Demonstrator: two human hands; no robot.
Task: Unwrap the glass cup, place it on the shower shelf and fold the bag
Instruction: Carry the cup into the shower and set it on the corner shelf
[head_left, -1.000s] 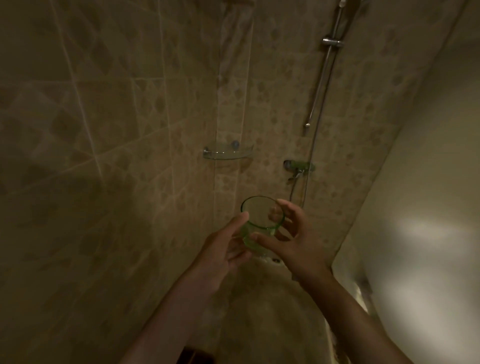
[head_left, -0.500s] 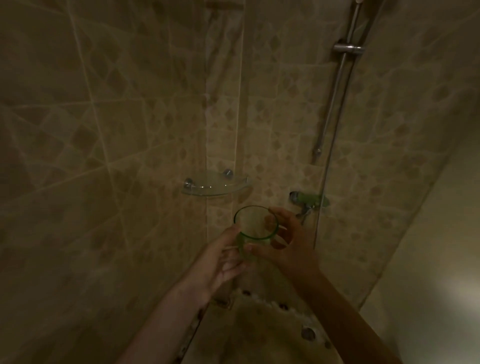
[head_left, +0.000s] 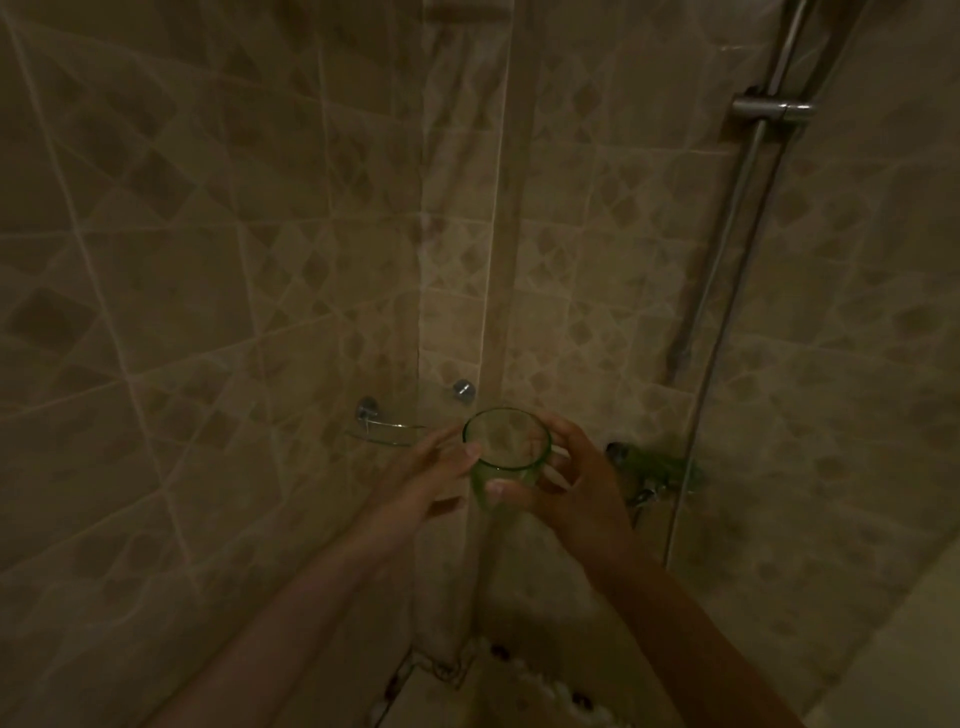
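**Pretty sure this is a home bathroom, right in the shower corner**

From my feed this reads as a domestic shower stall. Both walls (head_left: 218, 270) meeting in the corner are covered in beige tile with a diamond pattern and pale grout lines. A chrome riser rail (head_left: 748, 218) runs up the right-hand wall with a slider bracket (head_left: 774, 109) clamped on it, and a thin hose hangs alongside. Lower down there's a mixer tap (head_left: 654, 467) on the same wall. Tucked into the corner is a small glass shower shelf (head_left: 387, 434) on round chrome mounts. Lighting is dim and yellowish, so finer detail is mush.
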